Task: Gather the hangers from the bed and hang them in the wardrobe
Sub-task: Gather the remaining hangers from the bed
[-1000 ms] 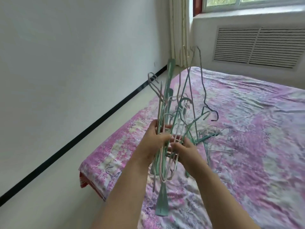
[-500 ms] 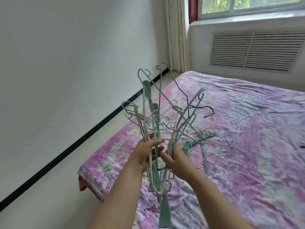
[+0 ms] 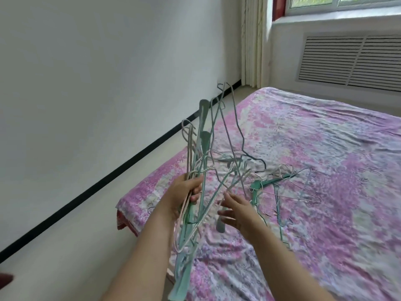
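The left hand (image 3: 184, 192) gripped a tangled bundle of green plastic and pale wire hangers (image 3: 200, 170), so gathering was under way. The right hand (image 3: 237, 210) hovered spread and empty; next it would need to grasp the loose green and wire hangers (image 3: 280, 183) lying on the pink floral bedsheet (image 3: 325, 148).

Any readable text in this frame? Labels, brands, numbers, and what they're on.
None. No words, numbers or brand marks show anywhere.
Hangers: no labels visible.
Bedsheet: floral pattern only, no lettering.
Vent grille: plain slats, no markings.
Wall: blank.

Bright soft daylight from window (image 3: 338, 1) (top right); faint shadows; wide-angle edge bending; slight motion blur.
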### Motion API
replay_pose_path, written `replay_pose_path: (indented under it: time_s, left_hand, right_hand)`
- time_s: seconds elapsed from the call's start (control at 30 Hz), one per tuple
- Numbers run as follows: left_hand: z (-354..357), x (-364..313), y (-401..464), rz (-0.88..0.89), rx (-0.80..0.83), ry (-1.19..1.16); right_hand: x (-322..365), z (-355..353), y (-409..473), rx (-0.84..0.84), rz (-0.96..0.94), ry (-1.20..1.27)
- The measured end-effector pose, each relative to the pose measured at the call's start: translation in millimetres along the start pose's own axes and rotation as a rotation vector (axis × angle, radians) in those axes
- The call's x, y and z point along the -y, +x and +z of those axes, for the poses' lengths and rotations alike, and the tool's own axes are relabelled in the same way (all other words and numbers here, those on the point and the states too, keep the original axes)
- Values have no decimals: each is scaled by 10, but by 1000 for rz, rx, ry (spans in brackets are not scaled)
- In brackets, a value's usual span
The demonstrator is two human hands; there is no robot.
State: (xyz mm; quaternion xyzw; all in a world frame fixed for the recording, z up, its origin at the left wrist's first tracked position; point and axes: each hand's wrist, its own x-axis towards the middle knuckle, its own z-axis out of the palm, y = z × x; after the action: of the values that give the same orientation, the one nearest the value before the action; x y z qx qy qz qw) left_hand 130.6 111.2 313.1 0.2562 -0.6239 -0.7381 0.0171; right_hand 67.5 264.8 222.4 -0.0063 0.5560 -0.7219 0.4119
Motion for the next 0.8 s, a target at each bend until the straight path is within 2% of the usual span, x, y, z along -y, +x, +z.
replay_pose_path:
  time_s: [0.17,0.33,0.4,0.5,0.6,0.7,0.8]
  left_hand:
    - [-178,-73,-166,66,0,186]
    - [-231,-37,-263,85,-25,134]
    - [-293,-54,-314,91,-35,63]
    - [-463,-115,-484,120,-2,35]
    - [-683,-144,-743,140,10,56]
    - [-909,-150,-1075,156,12,63]
    - [-1183,-106,-1452,149,18,87]
  right_hand:
    - [-171,-129,145,-161,100,-459]
    - [-538,-121,304,-231,216,-955]
    - [-697,-110,285,-381,256,-960]
    - [-823,-135,175,-629,150,-969]
    - [-912,-151,87,-795,4,-1038]
    - [-986,-144,44,-799,-58,-1143]
    - [-1020,-34,26,-644,-36,-1203]
